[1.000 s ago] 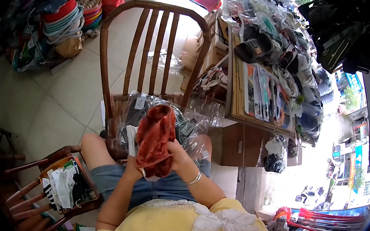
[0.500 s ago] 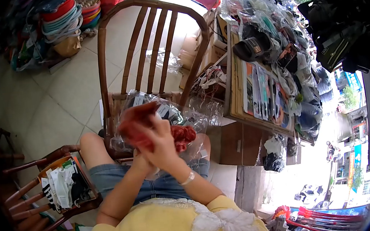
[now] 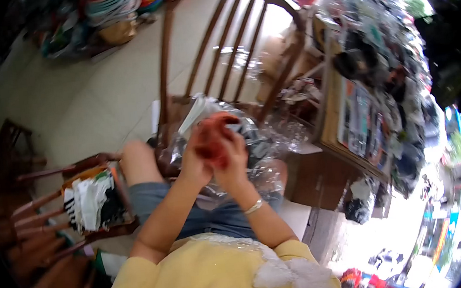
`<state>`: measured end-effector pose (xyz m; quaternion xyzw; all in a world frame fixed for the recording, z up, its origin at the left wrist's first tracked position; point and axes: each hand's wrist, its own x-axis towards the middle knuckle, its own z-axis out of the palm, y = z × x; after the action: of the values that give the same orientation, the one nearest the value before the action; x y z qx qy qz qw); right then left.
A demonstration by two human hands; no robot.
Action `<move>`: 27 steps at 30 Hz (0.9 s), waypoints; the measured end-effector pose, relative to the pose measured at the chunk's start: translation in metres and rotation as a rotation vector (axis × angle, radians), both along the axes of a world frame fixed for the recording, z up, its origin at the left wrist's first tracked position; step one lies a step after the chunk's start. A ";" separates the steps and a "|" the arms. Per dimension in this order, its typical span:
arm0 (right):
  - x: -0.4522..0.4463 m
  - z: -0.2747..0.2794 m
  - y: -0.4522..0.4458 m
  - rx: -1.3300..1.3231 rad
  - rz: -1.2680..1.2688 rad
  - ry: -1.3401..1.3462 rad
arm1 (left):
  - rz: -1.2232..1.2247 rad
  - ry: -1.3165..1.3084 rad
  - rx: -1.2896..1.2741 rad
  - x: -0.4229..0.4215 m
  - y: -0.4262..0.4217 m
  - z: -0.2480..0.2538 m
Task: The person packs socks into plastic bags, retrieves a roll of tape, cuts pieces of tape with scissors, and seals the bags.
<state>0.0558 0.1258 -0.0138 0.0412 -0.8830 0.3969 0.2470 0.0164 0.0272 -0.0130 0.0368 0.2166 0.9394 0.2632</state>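
A crumpled red cloth item [image 3: 214, 140] is bunched between my two hands above my lap; blur hides what kind it is. My left hand [image 3: 195, 160] grips it from the left side. From the right, my right hand [image 3: 233, 159], with a bracelet at its wrist, closes round the same cloth. Clear plastic bags [image 3: 262, 177] lie on my lap and on the seat of the wooden chair [image 3: 168, 66] just beyond the hands. Dark and pale items show inside the plastic there.
At left, a smaller wooden chair [image 3: 108, 234] carries a box of white and black cloth goods [image 3: 91, 201]. A table [image 3: 326, 114] piled with packaged goods stands at right, a brown box [image 3: 310, 179] below it. Stacked colourful basins [image 3: 112, 4] are at the back left.
The red cloth is now gathered more compactly between both hands, which have come side by side; before, it was spread with the right hand over the left. The view has shifted.
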 end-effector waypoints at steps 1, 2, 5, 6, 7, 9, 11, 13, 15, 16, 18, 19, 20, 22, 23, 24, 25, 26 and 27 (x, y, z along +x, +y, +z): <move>0.000 -0.026 0.010 -0.022 -0.038 -0.052 | 0.030 -0.172 0.184 -0.007 0.000 -0.008; 0.004 -0.050 0.021 -0.204 -0.109 -0.201 | 0.123 -0.169 0.171 -0.012 -0.006 0.005; 0.027 -0.063 0.048 -0.615 -0.230 -0.385 | 0.239 -0.176 0.168 -0.020 -0.021 0.025; 0.033 -0.063 0.061 -0.587 -0.306 -0.428 | 0.298 -0.197 0.167 -0.022 -0.020 0.016; 0.037 -0.063 0.072 -0.556 -0.383 -0.468 | 0.337 -0.234 0.204 -0.022 -0.022 0.008; 0.038 -0.059 0.085 -0.622 -0.363 -0.289 | 0.481 -0.330 0.161 -0.019 -0.024 -0.010; 0.034 -0.043 0.080 -0.614 -0.360 -0.225 | 0.530 -0.405 0.154 -0.010 -0.036 -0.048; 0.029 -0.044 0.067 -0.629 -0.313 -0.229 | 0.575 -0.440 0.178 0.007 -0.051 -0.088; 0.021 -0.048 0.039 -0.302 -0.199 -0.244 | 0.571 -0.462 0.087 0.021 -0.064 -0.115; 0.015 -0.046 0.018 -0.070 -0.084 -0.182 | 0.578 -0.470 0.080 0.026 -0.066 -0.123; 0.006 -0.049 -0.023 0.222 0.215 -0.156 | 0.535 -0.514 0.028 0.029 -0.070 -0.130; 0.006 -0.063 -0.034 0.283 0.394 -0.198 | 0.307 -0.654 0.188 0.032 -0.086 -0.139; 0.011 -0.092 -0.029 0.314 0.360 -0.256 | 0.490 -0.650 0.127 0.027 -0.086 -0.137; 0.029 -0.142 0.005 0.367 0.245 -0.283 | 0.666 -0.623 0.081 0.026 -0.094 -0.157; 0.036 -0.149 0.024 0.360 0.169 -0.345 | 0.668 -0.628 0.085 0.028 -0.100 -0.157; 0.046 -0.152 0.045 0.361 0.099 -0.380 | 0.678 -0.693 0.034 0.031 -0.104 -0.154; 0.052 -0.153 0.057 0.362 0.026 -0.412 | 0.684 -0.755 -0.016 0.033 -0.108 -0.150; 0.052 -0.144 0.057 0.370 0.025 -0.414 | 0.659 -0.770 -0.024 0.032 -0.111 -0.145; 0.052 -0.124 0.052 0.268 -0.054 -0.430 | 0.659 -0.779 -0.017 0.032 -0.111 -0.148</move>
<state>0.1077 0.1774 -0.1380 -0.0354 -0.9607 0.2695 0.0564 0.0488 -0.0841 -0.1608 -0.3887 0.1102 0.9146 0.0142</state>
